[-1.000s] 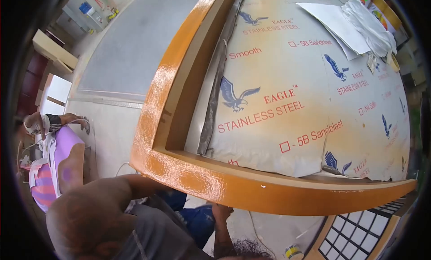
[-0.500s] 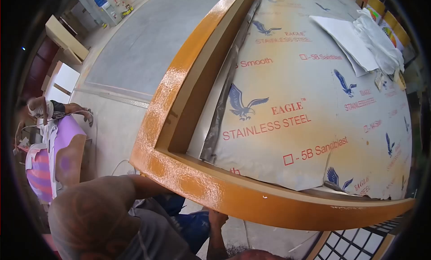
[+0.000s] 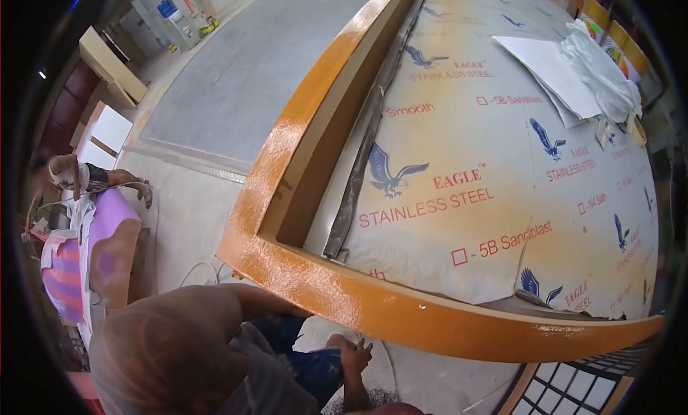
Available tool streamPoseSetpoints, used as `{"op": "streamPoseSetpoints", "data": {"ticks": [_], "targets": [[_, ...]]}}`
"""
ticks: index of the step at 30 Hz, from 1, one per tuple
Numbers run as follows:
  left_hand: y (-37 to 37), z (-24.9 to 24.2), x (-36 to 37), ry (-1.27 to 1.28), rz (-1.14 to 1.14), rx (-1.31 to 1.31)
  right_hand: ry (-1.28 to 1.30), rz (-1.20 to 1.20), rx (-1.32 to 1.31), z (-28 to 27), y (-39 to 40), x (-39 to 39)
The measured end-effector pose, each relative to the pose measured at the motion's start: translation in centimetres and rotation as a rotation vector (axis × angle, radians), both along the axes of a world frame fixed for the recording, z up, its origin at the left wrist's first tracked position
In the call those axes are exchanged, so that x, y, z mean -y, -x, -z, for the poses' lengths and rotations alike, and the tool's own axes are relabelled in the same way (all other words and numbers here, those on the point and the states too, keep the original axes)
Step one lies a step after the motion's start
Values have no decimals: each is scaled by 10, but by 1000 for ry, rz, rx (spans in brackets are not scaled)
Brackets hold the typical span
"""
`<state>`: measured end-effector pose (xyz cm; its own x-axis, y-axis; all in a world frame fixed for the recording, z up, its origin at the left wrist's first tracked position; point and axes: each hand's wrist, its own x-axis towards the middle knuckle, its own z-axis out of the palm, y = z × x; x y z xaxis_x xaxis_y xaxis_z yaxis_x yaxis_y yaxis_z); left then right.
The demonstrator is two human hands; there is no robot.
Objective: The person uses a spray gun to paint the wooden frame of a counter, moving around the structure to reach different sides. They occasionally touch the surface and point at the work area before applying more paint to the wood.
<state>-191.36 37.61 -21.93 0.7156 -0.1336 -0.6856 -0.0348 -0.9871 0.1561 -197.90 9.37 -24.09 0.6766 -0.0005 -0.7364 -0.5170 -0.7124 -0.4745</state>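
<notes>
Head view: one glossy orange curved frame point(image 3: 344, 294), cut off above, borders silvery eagle-printed sheeting point(image 3: 444, 153); left hand hidden, grip untellable; one visible right hand point(image 3: 354, 357) curls below, contents unclear.

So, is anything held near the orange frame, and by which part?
It cannot be told: the wearer's hands are out of view, and a co-worker's visible hand below the orange frame shows no clear hold.

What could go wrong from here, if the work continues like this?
The orange frame looks glossy; if its finish is wet, the right hand below might smudge it. The printed film has a ragged near edge, so it may catch or tear.
</notes>
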Motion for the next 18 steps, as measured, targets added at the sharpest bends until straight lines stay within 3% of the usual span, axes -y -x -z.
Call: {"op": "streamPoseSetpoints", "data": {"ticks": [4, 6, 7, 9, 12, 14, 16, 18], "targets": [[-27, -53, 12, 12, -134, -46, -200, 136, 8, -19, -11, -1], [-34, -54, 12, 60, -112, -144, -142, 122, 15, -22, -11, 5], [-37, -55, 8, 29, -120, -52, -55, 67, 21, -13, -15, -2], [-23, -46, 18, -18, -151, 106, 145, -27, 83, 47, 8, -3], [9, 18, 0, 53, -101, 40, 120, 31, -2, 23, -2, -7], [3, 24, -3, 64, -77, 34, -100, 112, -20, -13, -16, -3], [-9, -4, 7, 46, -73, 39, 45, 26, -6, 12, -8, -4], [-23, -42, 13, 17, -67, 36, 12, 98, -44, 0, -11, -4]]}}
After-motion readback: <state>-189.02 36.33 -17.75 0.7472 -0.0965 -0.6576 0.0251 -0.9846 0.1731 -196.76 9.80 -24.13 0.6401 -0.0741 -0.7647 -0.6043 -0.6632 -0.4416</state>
